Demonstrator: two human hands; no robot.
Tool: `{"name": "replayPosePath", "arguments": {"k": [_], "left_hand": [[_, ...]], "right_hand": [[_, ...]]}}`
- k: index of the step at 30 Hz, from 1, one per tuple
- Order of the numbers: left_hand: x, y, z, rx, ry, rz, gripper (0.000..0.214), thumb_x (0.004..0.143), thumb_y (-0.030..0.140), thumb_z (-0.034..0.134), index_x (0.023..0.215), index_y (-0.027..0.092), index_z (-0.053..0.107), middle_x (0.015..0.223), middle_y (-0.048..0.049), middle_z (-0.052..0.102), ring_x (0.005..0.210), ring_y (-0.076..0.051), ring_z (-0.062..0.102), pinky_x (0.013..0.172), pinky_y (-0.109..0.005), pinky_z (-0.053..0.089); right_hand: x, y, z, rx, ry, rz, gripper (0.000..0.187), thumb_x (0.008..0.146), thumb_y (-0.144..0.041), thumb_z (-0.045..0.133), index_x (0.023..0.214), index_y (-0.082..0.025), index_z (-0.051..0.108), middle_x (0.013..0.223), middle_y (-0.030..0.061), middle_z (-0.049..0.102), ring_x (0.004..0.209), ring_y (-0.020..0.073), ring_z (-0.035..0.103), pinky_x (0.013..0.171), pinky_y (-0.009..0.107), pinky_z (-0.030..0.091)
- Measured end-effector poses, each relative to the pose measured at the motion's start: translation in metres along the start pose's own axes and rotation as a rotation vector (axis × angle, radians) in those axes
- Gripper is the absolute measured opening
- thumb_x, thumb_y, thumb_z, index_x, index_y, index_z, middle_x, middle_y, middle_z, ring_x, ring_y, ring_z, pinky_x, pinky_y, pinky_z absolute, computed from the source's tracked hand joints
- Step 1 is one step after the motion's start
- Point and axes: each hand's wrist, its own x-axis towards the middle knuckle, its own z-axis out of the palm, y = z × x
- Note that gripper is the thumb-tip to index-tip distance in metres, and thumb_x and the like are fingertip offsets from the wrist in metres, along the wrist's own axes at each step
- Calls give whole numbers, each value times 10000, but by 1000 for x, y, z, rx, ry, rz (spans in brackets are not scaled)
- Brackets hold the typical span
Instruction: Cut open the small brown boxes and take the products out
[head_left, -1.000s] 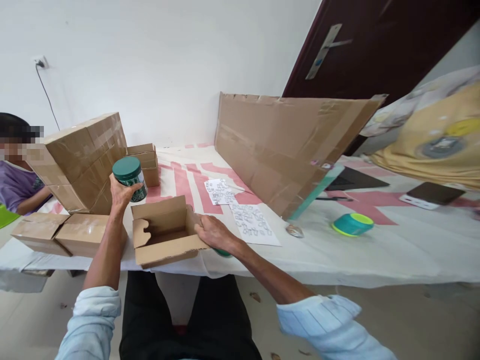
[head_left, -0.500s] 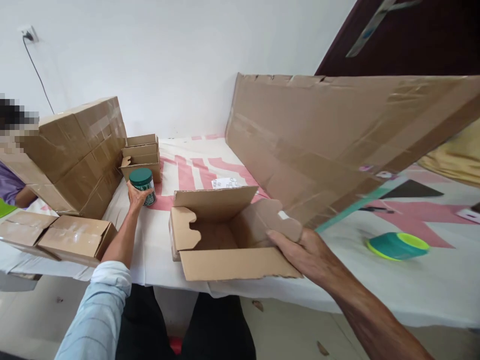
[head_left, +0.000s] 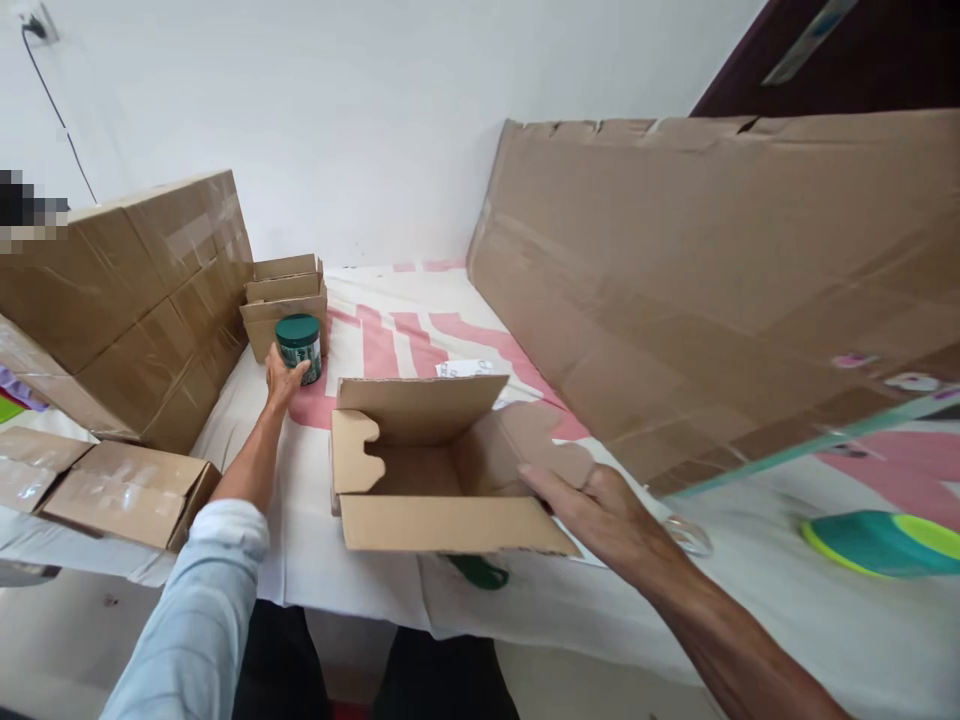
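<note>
My left hand is closed around a jar with a dark green lid and a patterned green side, at the far left-middle of the table. The jar is directly in front of a small open cardboard box. Nearer to me, my right hand grips the right end flap of another open cardboard box. Its flaps are spread outward, and the part of its inside that shows is bare. Beneath its front flap a dark green object pokes out, mostly hidden.
Taped cartons form a wall on the left, with closed small boxes before it. A large cardboard panel stands at the right. A clear ring, perhaps tape, and a teal-and-lime object lie on the white-and-pink cloth.
My left hand and the jar have moved slightly away, closer to the small box behind. The dark green object and clear ring have come into sight. The view has shifted a little.
</note>
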Motion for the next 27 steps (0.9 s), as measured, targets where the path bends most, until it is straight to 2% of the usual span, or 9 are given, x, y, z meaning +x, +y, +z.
{"name": "replayPosePath", "arguments": {"k": [2, 7, 9, 11, 16, 19, 22, 24, 27], "left_hand": [[-34, 3, -25, 27, 15, -67, 511, 685, 212, 833, 1167, 195, 665, 1254, -158, 718, 1340, -375, 622, 1182, -539, 461], [-160, 13, -97, 26, -67, -138, 164, 748, 337, 724, 866, 226, 695, 871, -58, 740, 844, -265, 728, 805, -406, 607], [-196, 20, -111, 27, -112, -137, 144, 761, 375, 726, 803, 240, 704, 798, -40, 729, 763, -245, 710, 685, -356, 579], [-209, 26, -113, 25, -153, -130, 151, 759, 393, 740, 777, 245, 714, 790, -38, 735, 739, -237, 708, 645, -339, 563], [-164, 26, -84, 27, -194, -111, 258, 735, 467, 801, 791, 231, 714, 822, -56, 757, 768, -240, 720, 778, -381, 600], [-127, 16, -70, 50, -171, -118, 324, 728, 518, 810, 802, 217, 716, 822, -66, 756, 796, -251, 723, 826, -395, 588], [-102, 3, -65, 77, -138, -133, 354, 745, 553, 798, 753, 212, 706, 786, -68, 742, 800, -266, 716, 831, -401, 570], [-91, -6, -63, 88, -116, -142, 377, 771, 576, 784, 715, 216, 688, 750, -65, 724, 792, -274, 708, 818, -404, 563], [-80, -16, -59, 90, -103, -148, 403, 794, 596, 777, 684, 227, 658, 712, -65, 702, 797, -288, 708, 803, -411, 570]], "right_hand": [[9, -15, 10, 17, -43, -7, 337, 747, -560, 590, 582, -283, 491, 576, 38, 613, 624, 251, 611, 565, 339, 497], [41, -46, 49, 107, -148, -64, 247, 775, -429, 548, 606, -258, 487, 585, 13, 570, 636, 204, 567, 578, 301, 456], [55, -61, 71, 138, -180, -74, 203, 781, -366, 541, 624, -239, 517, 603, 16, 586, 650, 195, 574, 590, 289, 452], [69, -81, 96, 149, -202, -80, 184, 808, -316, 528, 650, -223, 543, 613, 25, 597, 671, 196, 594, 593, 276, 448], [93, -135, 152, 194, -270, -126, 241, 962, -316, 501, 848, -173, 658, 767, 63, 700, 757, 197, 680, 681, 258, 514], [91, -142, 164, 204, -278, -244, 270, 1000, -371, 550, 1078, -163, 704, 1020, 89, 755, 905, 205, 716, 858, 297, 562], [67, -113, 154, 164, -244, -456, 351, 1001, -397, 597, 1262, -181, 691, 1228, 115, 724, 1044, 225, 708, 1007, 358, 552], [42, -77, 138, 102, -218, -551, 362, 1012, -409, 596, 1300, -209, 684, 1218, 111, 717, 1011, 234, 705, 984, 393, 570], [4, -16, 116, -44, -118, -570, 315, 1018, -395, 611, 1280, -239, 690, 1181, 111, 722, 1051, 278, 703, 964, 450, 583]]}}
